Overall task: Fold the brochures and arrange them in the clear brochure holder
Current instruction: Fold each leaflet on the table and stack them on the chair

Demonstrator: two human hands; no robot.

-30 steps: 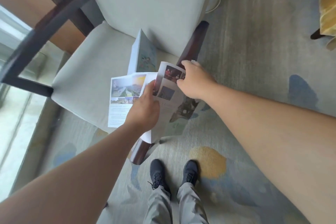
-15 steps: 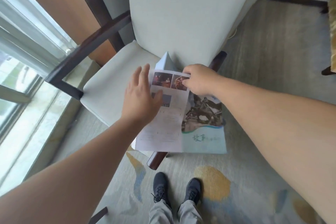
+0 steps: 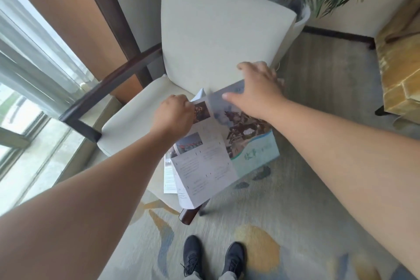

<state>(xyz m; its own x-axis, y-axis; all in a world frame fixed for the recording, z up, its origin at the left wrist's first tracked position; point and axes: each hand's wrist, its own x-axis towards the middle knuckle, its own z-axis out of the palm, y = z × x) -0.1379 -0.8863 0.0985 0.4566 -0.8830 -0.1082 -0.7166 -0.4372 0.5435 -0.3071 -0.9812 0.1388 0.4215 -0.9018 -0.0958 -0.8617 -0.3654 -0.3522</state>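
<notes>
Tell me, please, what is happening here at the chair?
A person is standing at a cream armchair, working on a brochure that lies open on the seat and hangs over its front corner. The left hand pinches the brochure near its top edge, while the right hand presses on the picture panel with fingers spread. Another printed sheet lies partly underneath. The brochure is not yet folded shut.

Bright, soft daylight enters from the window (image 3: 27,88) at left. Motion blur smears the view; wide-angle distortion bends the edges.
</notes>
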